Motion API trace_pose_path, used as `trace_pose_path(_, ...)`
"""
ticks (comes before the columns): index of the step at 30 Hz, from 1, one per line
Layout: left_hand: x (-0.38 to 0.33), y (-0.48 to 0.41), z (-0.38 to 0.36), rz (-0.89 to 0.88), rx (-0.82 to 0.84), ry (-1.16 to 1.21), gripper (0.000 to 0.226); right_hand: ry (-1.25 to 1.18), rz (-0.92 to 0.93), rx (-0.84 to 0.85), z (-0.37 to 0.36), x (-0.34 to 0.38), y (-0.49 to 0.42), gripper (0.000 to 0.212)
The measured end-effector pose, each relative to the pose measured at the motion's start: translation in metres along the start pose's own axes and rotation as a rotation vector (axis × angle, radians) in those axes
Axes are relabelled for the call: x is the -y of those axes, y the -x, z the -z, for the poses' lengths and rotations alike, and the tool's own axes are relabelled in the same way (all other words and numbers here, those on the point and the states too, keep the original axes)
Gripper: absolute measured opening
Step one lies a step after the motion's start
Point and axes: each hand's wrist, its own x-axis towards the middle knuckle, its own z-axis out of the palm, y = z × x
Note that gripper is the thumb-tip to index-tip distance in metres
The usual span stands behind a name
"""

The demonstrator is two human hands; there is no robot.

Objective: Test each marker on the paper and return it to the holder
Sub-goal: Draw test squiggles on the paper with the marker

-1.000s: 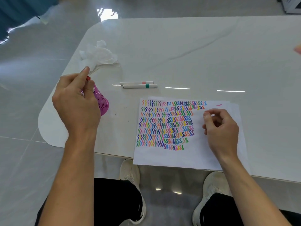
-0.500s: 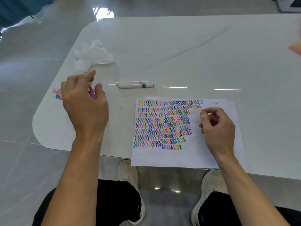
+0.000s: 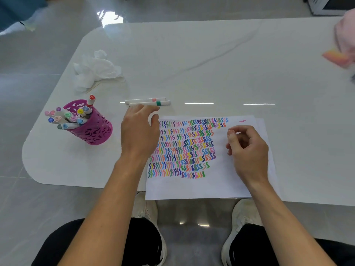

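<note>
A magenta cut-out holder (image 3: 96,129) full of capped markers stands at the table's left; a red-capped marker (image 3: 91,99) sticks up from it. Two white markers lie side by side behind the paper: one with a pink band (image 3: 146,100), one with a green band (image 3: 151,103). The white paper (image 3: 221,181) carries rows of coloured squiggles. My left hand (image 3: 139,131) hovers open at the paper's upper left corner, its fingertips just short of the green-band marker. My right hand (image 3: 247,150) rests on the paper with fingers curled and nothing visible in them.
A crumpled white tissue (image 3: 94,71) lies at the table's back left. A blurred pink and orange shape (image 3: 340,54) sits at the far right edge. The table's front edge runs under the paper's bottom, with my knees and shoes below.
My left hand let go at the holder and moved right toward the two loose markers. The holder with the red-capped marker now stands uncovered. My right hand stayed in place.
</note>
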Motion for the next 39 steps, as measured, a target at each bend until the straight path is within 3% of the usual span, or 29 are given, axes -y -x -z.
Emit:
trace_pose_path(11,0.012,-0.024,-0.045,0.062,0.043,-0.103,0.04,-0.004,0.008,0.019,0.002,-0.003,-0.004,0.007)
trace_pose_path(21,0.012,-0.026,-0.046,0.108,-0.006,-0.162,0.017,0.029,-0.003,0.048,0.004,-0.005,-0.002,0.01)
trace_pose_path(28,-0.004,-0.022,-0.033,-0.036,-0.1,-0.09,0.016,0.038,-0.005,0.057,0.003,-0.005,-0.001,0.007)
trace_pose_path(39,-0.052,0.012,-0.022,-0.181,-0.009,0.171,0.02,-0.024,0.068,0.132,0.006,0.009,0.0,0.006)
